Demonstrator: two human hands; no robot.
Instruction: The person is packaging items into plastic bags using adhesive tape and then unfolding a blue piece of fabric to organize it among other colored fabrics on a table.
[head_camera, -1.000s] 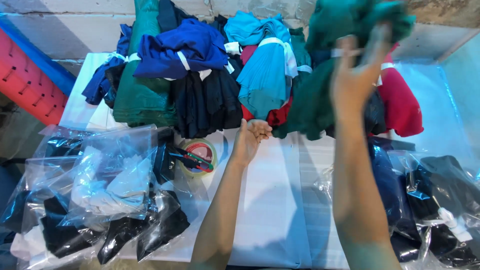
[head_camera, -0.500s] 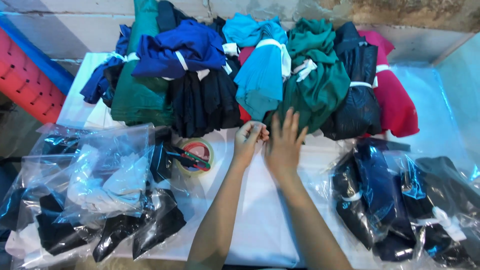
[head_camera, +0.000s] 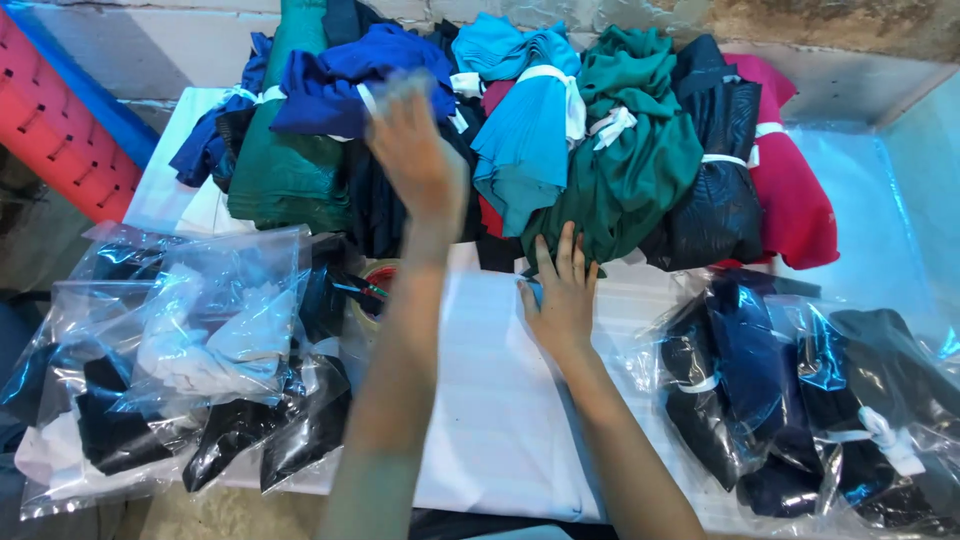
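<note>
Your left hand (head_camera: 415, 150) reaches open and empty toward the tied royal-blue cloth bundle (head_camera: 345, 85); your right hand (head_camera: 560, 300) lies flat, holding nothing, on the white table sheet (head_camera: 490, 400); clear-bagged dark garments (head_camera: 800, 390) done, many bundles unbagged

free room: a bare strip of the white surface (head_camera: 500, 420) runs down the middle, between the hands. far side blocked by a heaped row of tied cloth bundles (head_camera: 620, 170), edge to edge. left side closed by a pile of clear plastic bags (head_camera: 200, 340) with a tape roll (head_camera: 372, 295) just beside it. right side closed by bagged dark garments (head_camera: 800, 400). left hand (head_camera: 415, 160) is raised over the bundles; right hand (head_camera: 560, 300) lies flat on the strip's far end.
</note>
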